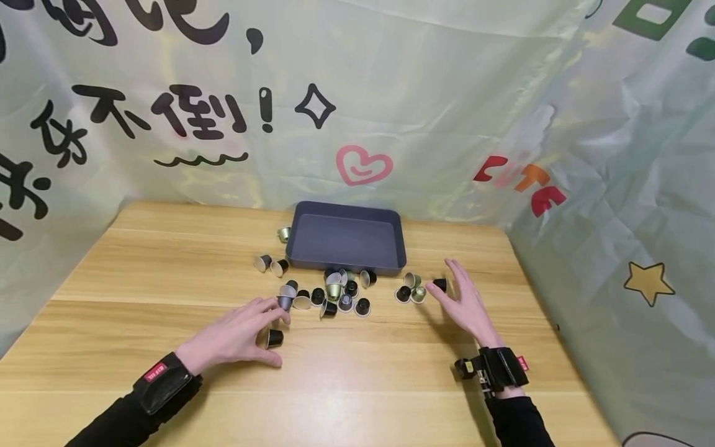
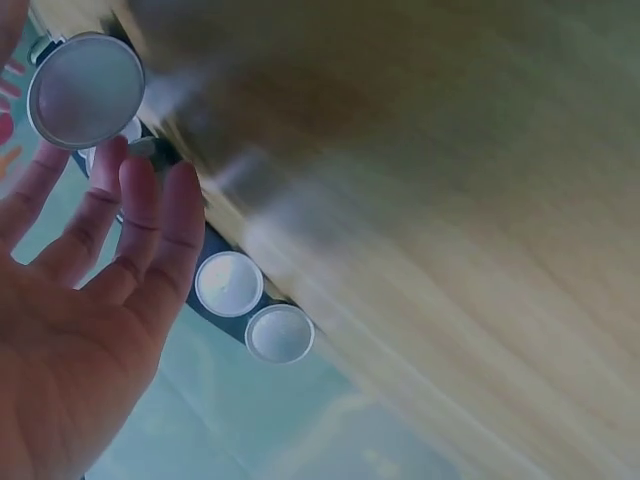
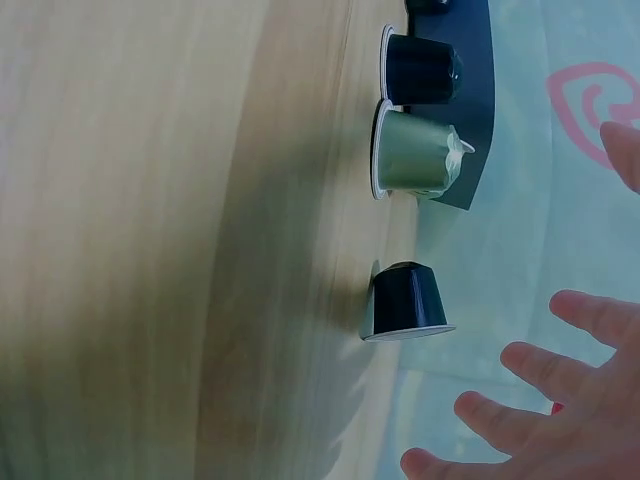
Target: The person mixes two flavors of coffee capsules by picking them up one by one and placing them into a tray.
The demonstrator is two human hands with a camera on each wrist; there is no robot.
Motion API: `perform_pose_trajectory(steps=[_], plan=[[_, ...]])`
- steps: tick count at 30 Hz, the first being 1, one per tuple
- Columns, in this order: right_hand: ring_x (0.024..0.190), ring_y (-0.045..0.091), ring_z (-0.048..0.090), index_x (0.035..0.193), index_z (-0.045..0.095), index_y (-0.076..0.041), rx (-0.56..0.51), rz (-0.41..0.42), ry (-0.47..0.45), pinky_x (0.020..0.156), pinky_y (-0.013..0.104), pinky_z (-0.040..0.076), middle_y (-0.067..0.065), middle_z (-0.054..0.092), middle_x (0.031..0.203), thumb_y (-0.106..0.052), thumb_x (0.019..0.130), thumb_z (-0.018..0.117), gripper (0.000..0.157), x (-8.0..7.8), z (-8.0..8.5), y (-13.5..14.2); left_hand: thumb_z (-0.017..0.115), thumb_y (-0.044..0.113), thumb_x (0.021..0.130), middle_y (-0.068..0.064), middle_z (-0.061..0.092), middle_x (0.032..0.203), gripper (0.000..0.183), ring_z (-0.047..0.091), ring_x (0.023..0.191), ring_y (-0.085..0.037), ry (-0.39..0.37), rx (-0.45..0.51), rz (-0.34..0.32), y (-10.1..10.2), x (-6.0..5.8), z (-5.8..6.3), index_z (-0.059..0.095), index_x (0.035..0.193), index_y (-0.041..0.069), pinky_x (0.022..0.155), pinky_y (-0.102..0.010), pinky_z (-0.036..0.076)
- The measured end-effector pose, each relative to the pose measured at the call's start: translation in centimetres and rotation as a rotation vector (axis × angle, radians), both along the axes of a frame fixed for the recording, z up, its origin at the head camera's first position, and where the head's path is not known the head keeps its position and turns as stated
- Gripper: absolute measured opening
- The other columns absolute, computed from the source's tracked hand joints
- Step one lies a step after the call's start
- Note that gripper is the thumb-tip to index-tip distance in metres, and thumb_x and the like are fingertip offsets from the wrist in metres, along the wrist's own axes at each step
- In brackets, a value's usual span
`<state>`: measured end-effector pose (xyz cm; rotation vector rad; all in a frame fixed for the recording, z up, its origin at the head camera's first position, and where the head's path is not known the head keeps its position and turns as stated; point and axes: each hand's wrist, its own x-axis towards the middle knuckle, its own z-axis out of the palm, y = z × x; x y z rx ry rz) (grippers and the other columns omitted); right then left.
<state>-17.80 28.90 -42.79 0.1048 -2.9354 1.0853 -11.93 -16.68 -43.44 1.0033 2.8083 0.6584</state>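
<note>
Small coffee capsules in black, grey and green lie on the wooden table. My left hand (image 1: pixel 237 332) hovers low with fingers spread, thumb and fingers either side of a black capsule (image 1: pixel 274 338) lying on its side. In the left wrist view, the pale round lid of a capsule (image 2: pixel 87 90) shows just beyond the relaxed fingertips (image 2: pixel 182 185). Over at the right, my right hand (image 1: pixel 462 305) is raised with fingers apart, holding nothing. Beside its thumb lies another black capsule (image 1: pixel 440 284); the right wrist view shows a black capsule (image 3: pixel 408 300) tipped on its side, apart from the fingers.
A dark shallow tray (image 1: pixel 346 268) stands at the table's back, with several capsules (image 1: pixel 334 289) clustered before it. Three capsules (image 1: pixel 411 280) group at its right, two (image 1: pixel 279 267) at its left, and a green one (image 1: pixel 283 234) by its left side. A printed cloth (image 1: pixel 436 124) hangs behind.
</note>
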Motion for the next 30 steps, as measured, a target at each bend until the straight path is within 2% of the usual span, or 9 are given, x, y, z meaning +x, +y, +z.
perform_pose_trajectory(steps=[6, 11, 16, 19, 21, 25, 27, 30], plan=[[0.154, 0.047, 0.014, 0.162, 0.017, -0.018, -0.008, 0.003, 0.004, 0.117, 0.078, 0.012, 0.021, 0.011, 0.169, -0.049, 0.097, 0.06, 0.084, 0.1, 0.1, 0.0, 0.081, 0.051, 0.076, 0.007, 0.064, 0.11, 0.049, 0.062, 0.098, -0.014, -0.004, 0.027, -0.043, 0.0, -0.2, -0.1, 0.065, 0.111, 0.022, 0.082, -0.035, 0.058], [0.154, 0.046, 0.014, 0.162, 0.017, -0.016, -0.012, 0.006, 0.01, 0.117, 0.077, 0.012, 0.021, 0.011, 0.169, -0.049, 0.097, 0.06, 0.084, 0.0, 0.1, 0.1, 0.082, 0.037, 0.079, 0.006, 0.066, 0.11, 0.04, 0.064, 0.096, -0.012, -0.032, 0.042, -0.063, 0.0, -0.5, -0.3, 0.066, 0.111, 0.018, 0.085, -0.034, 0.06], [0.154, 0.047, 0.014, 0.162, 0.018, -0.015, -0.004, 0.006, 0.015, 0.117, 0.077, 0.012, 0.022, 0.011, 0.169, -0.049, 0.097, 0.06, 0.084, 0.1, 0.1, 0.1, 0.081, 0.027, 0.082, 0.0, 0.068, 0.11, 0.032, 0.067, 0.095, -0.014, -0.057, 0.063, -0.078, 0.0, -0.8, -0.3, 0.069, 0.108, 0.014, 0.083, -0.032, 0.061], [0.154, 0.047, 0.014, 0.162, 0.019, -0.014, 0.0, 0.008, 0.018, 0.118, 0.077, 0.012, 0.023, 0.012, 0.168, -0.048, 0.098, 0.06, 0.083, 0.1, 0.2, 0.2, 0.079, 0.025, 0.084, -0.004, 0.069, 0.11, 0.029, 0.067, 0.093, -0.016, -0.07, 0.076, -0.077, -0.1, -1.0, 0.0, 0.07, 0.108, 0.011, 0.081, -0.03, 0.061], [0.154, 0.048, 0.014, 0.161, 0.019, -0.014, 0.0, 0.011, 0.019, 0.117, 0.077, 0.012, 0.023, 0.011, 0.168, -0.048, 0.098, 0.059, 0.083, 0.1, 0.2, 0.2, 0.078, 0.024, 0.085, -0.006, 0.069, 0.11, 0.03, 0.066, 0.09, -0.014, -0.085, 0.09, -0.066, -0.1, -1.3, 0.3, 0.071, 0.109, 0.009, 0.077, -0.026, 0.059], [0.154, 0.048, 0.014, 0.161, 0.019, -0.014, 0.003, 0.013, 0.021, 0.117, 0.077, 0.011, 0.023, 0.011, 0.169, -0.048, 0.098, 0.059, 0.083, 0.2, 0.2, 0.3, 0.075, 0.021, 0.087, -0.006, 0.066, 0.105, 0.03, 0.06, 0.085, -0.008, -0.069, 0.125, -0.042, 0.1, -1.9, 1.0, 0.071, 0.112, 0.004, 0.073, -0.02, 0.056], [0.154, 0.048, 0.014, 0.161, 0.021, -0.013, 0.006, 0.013, 0.021, 0.117, 0.077, 0.011, 0.022, 0.011, 0.169, -0.048, 0.097, 0.06, 0.082, 0.3, 0.1, 0.4, 0.075, 0.02, 0.087, -0.008, 0.066, 0.104, 0.031, 0.061, 0.085, -0.01, -0.042, 0.137, -0.02, 0.2, -2.4, 1.4, 0.07, 0.112, 0.002, 0.074, -0.023, 0.058], [0.153, 0.049, 0.016, 0.16, 0.024, -0.01, 0.012, 0.02, 0.023, 0.117, 0.077, 0.014, 0.023, 0.013, 0.168, -0.047, 0.097, 0.061, 0.082, 0.4, -0.2, 0.6, 0.076, 0.016, 0.086, -0.013, 0.068, 0.111, 0.032, 0.066, 0.094, -0.02, 0.008, 0.162, 0.028, 0.4, -3.2, 1.9, 0.07, 0.114, 0.001, 0.084, -0.035, 0.061]])
